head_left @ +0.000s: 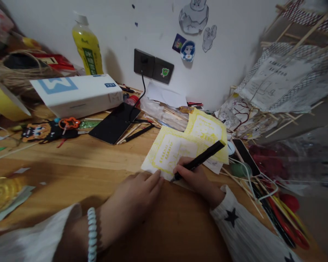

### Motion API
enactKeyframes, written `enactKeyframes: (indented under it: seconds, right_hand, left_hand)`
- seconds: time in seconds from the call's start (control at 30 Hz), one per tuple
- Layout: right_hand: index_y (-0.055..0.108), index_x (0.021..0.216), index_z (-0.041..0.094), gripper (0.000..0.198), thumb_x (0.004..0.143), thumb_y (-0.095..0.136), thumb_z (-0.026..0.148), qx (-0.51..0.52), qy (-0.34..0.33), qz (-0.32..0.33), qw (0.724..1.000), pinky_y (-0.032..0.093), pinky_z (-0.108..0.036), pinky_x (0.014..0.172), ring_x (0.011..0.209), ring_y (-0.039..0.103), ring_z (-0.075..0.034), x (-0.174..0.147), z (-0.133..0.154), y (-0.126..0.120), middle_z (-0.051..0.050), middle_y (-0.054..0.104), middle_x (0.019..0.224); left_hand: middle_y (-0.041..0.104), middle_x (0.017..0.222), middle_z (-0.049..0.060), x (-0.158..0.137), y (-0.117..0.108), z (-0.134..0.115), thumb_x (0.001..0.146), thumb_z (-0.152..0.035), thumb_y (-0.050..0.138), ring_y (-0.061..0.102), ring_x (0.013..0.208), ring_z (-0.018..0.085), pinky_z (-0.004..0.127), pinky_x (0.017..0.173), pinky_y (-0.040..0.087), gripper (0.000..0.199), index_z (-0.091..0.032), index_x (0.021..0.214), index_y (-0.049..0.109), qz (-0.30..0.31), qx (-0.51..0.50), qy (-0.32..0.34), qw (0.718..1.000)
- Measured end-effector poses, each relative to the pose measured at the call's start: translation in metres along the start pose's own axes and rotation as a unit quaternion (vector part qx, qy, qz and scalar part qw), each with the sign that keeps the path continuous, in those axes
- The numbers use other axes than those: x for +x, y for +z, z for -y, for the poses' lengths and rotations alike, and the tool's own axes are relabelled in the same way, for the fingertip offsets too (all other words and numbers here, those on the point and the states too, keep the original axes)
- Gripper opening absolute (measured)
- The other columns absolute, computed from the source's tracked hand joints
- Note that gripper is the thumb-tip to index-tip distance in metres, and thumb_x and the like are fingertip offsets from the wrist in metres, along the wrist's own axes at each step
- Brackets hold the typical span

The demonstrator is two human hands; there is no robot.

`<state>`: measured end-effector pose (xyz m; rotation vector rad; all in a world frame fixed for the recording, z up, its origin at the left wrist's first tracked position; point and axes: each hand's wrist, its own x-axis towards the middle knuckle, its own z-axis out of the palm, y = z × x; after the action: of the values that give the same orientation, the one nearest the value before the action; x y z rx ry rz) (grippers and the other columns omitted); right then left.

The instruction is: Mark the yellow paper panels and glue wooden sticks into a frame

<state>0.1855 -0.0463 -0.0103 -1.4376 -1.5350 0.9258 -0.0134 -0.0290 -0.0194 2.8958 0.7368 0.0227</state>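
A black marker pen (200, 159) is gripped in my right hand (195, 178), its tip down at the lower edge of a yellow-bordered paper sheet (171, 145). Yellow lettering and line drawings cover the white middle of that sheet. My left hand (135, 191) lies flat on the table, fingers stretched out, fingertips resting on the sheet's lower left edge. Behind it, partly overlapped, is a second yellow-bordered sheet (209, 125). The exact contact of the pen tip is too small to make out.
On the wooden table (112, 160) lie a black tablet (114, 123), a white box (82, 92) and a yellow drink bottle (88, 47). Thin wooden sticks, a phone (246, 157) and red-handled scissors (287, 222) are at right. A stick-and-paper structure (278, 78) stands back right.
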Motion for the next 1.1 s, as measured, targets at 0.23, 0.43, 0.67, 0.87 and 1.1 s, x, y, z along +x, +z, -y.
enactKeyframes:
  seconds: [0.23,0.43,0.67,0.87,1.1]
  right_hand:
    - [0.05,0.058,0.021,0.021,0.077,0.051,0.03,-0.034,-0.016,-0.016,0.999,0.041,-0.024,0.053,0.054,0.047,-0.011,-0.004,0.002,-0.006,0.004,0.049,0.055]
    - [0.051,0.059,0.021,0.02,0.077,0.051,0.029,-0.054,-0.019,-0.011,0.998,0.038,-0.022,0.05,0.052,0.045,-0.011,-0.003,0.001,-0.006,0.004,0.049,0.054]
    - [0.05,0.054,0.02,0.021,0.073,0.053,0.028,0.002,0.004,-0.001,1.0,0.039,-0.024,0.051,0.053,0.047,-0.011,-0.004,-0.005,-0.005,0.003,0.049,0.053]
    - [0.052,0.058,0.02,0.022,0.077,0.053,0.033,-0.005,0.009,-0.029,1.0,0.04,-0.023,0.05,0.053,0.047,-0.011,-0.011,-0.002,-0.011,0.003,0.051,0.054]
    - [0.054,0.063,0.021,0.016,0.077,0.053,0.029,-0.039,-0.018,-0.007,0.999,0.038,-0.022,0.049,0.049,0.044,-0.01,-0.01,0.0,-0.012,0.004,0.049,0.053]
  left_hand:
    - [0.062,0.113,0.015,0.001,-0.001,0.0,0.072,-0.009,0.044,0.06,0.089,0.026,0.037,0.071,0.05,0.045,-0.014,0.115,0.056,-0.018,-0.037,-0.007,0.999]
    - [0.062,0.113,0.014,0.0,-0.003,-0.001,0.074,-0.007,0.04,0.061,0.087,0.024,0.036,0.07,0.051,0.044,-0.014,0.114,0.057,-0.018,-0.023,-0.004,1.0]
    - [0.06,0.121,0.018,0.0,-0.001,0.0,0.072,-0.007,0.041,0.061,0.092,0.029,0.041,0.071,0.051,0.052,-0.012,0.122,0.053,0.005,0.014,0.01,1.0]
    - [0.06,0.121,0.017,0.0,0.002,0.002,0.071,-0.007,0.041,0.061,0.093,0.029,0.041,0.073,0.05,0.052,-0.013,0.12,0.055,-0.027,-0.021,0.003,0.999]
    - [0.06,0.121,0.018,0.0,-0.004,0.001,0.074,-0.007,0.043,0.062,0.093,0.03,0.043,0.073,0.052,0.048,-0.012,0.121,0.055,-0.003,0.006,0.01,1.0]
